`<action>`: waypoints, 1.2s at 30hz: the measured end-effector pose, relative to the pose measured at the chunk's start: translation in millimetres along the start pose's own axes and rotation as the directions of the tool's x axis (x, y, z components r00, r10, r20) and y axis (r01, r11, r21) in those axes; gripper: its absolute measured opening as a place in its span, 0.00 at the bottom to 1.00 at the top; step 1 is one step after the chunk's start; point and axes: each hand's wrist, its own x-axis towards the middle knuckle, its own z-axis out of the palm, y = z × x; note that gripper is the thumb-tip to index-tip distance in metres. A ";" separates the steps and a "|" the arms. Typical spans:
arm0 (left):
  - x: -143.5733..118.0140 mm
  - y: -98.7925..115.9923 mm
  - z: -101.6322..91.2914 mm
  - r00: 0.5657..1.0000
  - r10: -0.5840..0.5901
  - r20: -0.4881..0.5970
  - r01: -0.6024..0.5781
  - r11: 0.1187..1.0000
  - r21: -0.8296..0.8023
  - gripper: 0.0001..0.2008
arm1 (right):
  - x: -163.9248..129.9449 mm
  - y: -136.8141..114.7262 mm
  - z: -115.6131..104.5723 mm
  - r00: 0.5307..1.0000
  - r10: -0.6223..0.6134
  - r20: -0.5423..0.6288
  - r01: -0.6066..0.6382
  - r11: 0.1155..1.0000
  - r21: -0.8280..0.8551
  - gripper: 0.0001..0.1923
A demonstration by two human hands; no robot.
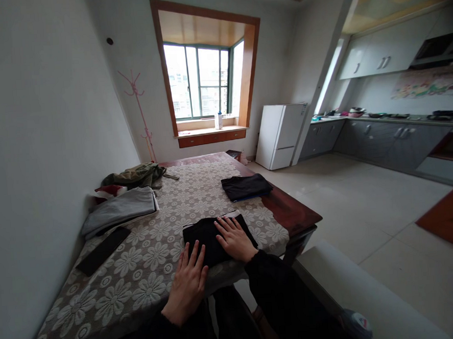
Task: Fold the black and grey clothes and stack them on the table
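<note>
Here both hands lie flat, fingers spread, gripping nothing: the left hand (189,281) presses the near edge of a folded black garment (207,237), and the right hand (234,238) rests on top of it. Beyond the right hand lies another folded dark garment (246,186); left of the left hand, grey folded clothes (119,209) on the floral tablecloth (141,277).

Both hands lie flat on a folded garment (211,237) at the near edge of the surface (290,214): the left hand (189,284) on its near left corner, the right hand (234,239) on its right half. Behind it to the right lies a second folded garment (246,186). Along the left wall side lie a flat case (103,250), behind that a folded cloth (119,209), then a crumpled jacket (137,176). A fridge (280,135) stands beyond the far right corner.
</note>
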 end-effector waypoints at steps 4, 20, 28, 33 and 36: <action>-15.4 -10.4 -11.3 0.997 0.015 0.080 -0.011 0.999 -0.045 0.32 | -0.5 0.6 -0.6 1.000 -0.002 0.005 0.002 1.000 0.008 0.29; 141.1 -93.0 -37.5 0.949 -0.145 0.281 0.198 0.965 -0.169 0.17 | 44.6 -71.8 18.8 0.992 -0.043 0.121 0.028 0.992 0.121 0.39; 136.1 -103.5 -4.8 0.972 -0.126 0.198 0.176 0.949 -0.262 0.16 | 44.4 -72.1 15.1 0.979 -0.053 0.195 0.012 0.979 0.205 0.42; 133.4 -114.2 -6.5 0.980 0.001 0.201 0.085 0.905 -0.417 0.16 | 50.2 -57.0 3.8 0.959 -0.147 0.241 -0.010 0.835 0.550 0.47; 134.4 -117.3 -10.6 0.973 0.059 0.223 0.052 0.885 -0.462 0.14 | 54.3 -38.6 -0.5 0.977 -0.052 0.205 -0.166 0.412 0.896 0.35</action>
